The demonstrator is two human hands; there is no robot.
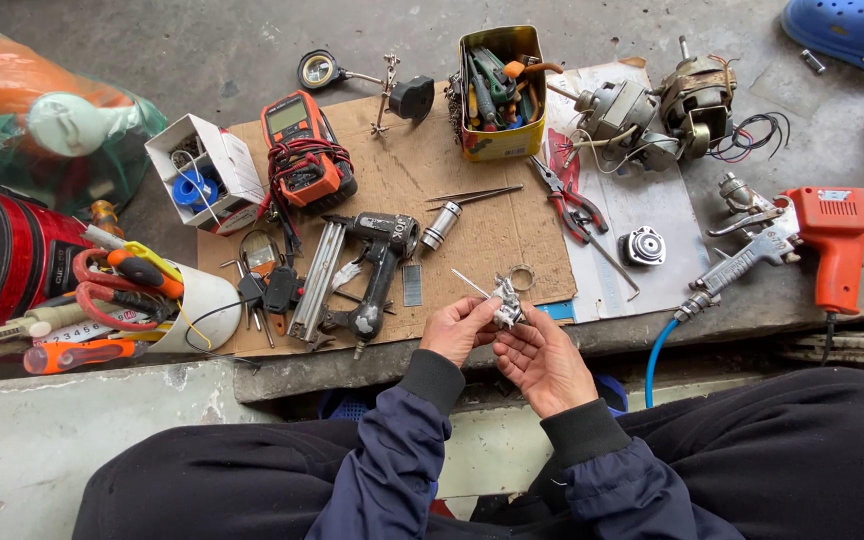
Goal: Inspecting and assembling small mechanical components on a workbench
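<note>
My left hand (457, 328) and my right hand (544, 358) meet over the near edge of a cardboard sheet (402, 165). Together they pinch a small silvery metal part (505, 303) with a thin pin sticking out to the upper left. My right palm faces up under it, fingertips on the part. A black nail gun body (377, 265) lies just left of my left hand, with a metal cylinder (441, 225), a small ring (522, 277) and tweezers (472, 196) close by.
An orange multimeter (304, 150), a yellow tin of tools (500, 95), red pliers (570, 205), electric motors (652, 115), a spray gun (742, 260), an orange soldering gun (837, 240), a white box (207, 170) and a cup of tools (187, 300) lie around. My dark-trousered legs fill the foreground.
</note>
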